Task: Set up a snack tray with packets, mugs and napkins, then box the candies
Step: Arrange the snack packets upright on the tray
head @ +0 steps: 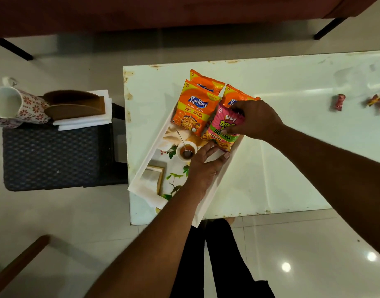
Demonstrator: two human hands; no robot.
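A white printed tray point(141, 179) lies at an angle on the white table point(292, 147). Three orange Kurkure packets point(193, 112) lean at its far end. My right hand point(257, 119) pinches the top of a pink Bingo packet point(222, 132) beside them. My left hand point(204, 166) rests flat in the tray with its fingertips touching that packet's lower edge. Two floral mugs point(15, 104) lie on their sides on a dark stool point(51, 158) to the left, next to a brown napkin holder point(75, 106) on white napkins point(83, 121). Wrapped candies point(339, 102) lie far right.
A dark red sofa point(163, 11) with black legs stands beyond the table. A wooden edge point(19, 263) crosses the lower left corner. My legs in dark trousers point(217, 254) stand on the glossy tiled floor below the tray's near corner.
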